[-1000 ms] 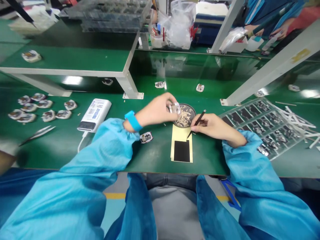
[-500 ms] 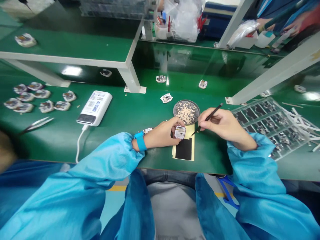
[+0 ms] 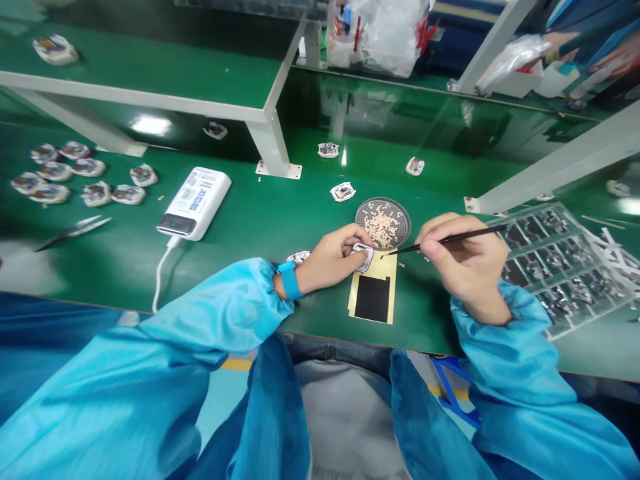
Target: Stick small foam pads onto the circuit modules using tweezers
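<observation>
Possibly, a slip of the right hand's [image 3: 465, 263] tightly pinched black tweezers [image 3: 473, 234], at three o'clock, could scratch the electronics housing [image 3: 365, 259] clamped between the left hand's [image 3: 331, 260] fingers.

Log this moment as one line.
left hand: holds white-rimmed device | right hand: holds slim black tool, tip over yellow sheet | near: round dish

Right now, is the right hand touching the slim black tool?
Touching. The head view shows it: the right hand pinches the slim black tool partway along its length.
</observation>
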Motion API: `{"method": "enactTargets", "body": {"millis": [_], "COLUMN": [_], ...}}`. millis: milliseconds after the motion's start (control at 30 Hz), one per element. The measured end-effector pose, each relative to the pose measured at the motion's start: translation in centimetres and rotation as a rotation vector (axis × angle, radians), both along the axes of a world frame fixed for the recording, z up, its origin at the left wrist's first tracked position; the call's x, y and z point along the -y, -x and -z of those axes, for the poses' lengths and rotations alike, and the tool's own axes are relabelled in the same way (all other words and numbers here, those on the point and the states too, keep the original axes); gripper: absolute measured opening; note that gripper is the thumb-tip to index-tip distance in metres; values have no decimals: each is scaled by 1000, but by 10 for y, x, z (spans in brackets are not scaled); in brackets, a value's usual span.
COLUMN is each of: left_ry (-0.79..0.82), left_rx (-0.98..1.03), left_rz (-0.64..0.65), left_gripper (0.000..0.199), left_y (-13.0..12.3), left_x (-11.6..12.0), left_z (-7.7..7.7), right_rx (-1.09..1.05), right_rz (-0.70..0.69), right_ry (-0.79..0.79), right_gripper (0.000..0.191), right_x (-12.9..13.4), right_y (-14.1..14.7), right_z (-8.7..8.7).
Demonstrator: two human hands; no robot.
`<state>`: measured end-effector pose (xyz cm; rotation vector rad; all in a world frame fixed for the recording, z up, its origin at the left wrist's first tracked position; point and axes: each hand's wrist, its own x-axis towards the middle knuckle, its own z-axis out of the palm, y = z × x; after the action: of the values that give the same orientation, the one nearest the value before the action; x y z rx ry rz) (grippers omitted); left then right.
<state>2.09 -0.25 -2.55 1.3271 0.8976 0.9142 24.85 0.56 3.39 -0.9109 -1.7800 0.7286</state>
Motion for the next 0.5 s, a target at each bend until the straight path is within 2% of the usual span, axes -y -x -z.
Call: {"method": "enactTargets", "body": {"millis": [133, 267, 500], "left_ry": [13, 39, 11], "left_rx": [-11, -6, -80], "left_rz": [-31, -36, -52], "left_gripper": [16, 16, 20], "left_y": [-1, -2, 0], "left_x": [0, 1, 1], "left_z": [-2, -4, 2], "right_rx": [35, 88, 122], "right_rz": [-30, -52, -90], "right_ry": [-72, -146, -226], "right_gripper": [8, 15, 22], "right_x": [3, 4, 0], "right_y": [7, 10, 10], "right_z": [8, 14, 16]}}
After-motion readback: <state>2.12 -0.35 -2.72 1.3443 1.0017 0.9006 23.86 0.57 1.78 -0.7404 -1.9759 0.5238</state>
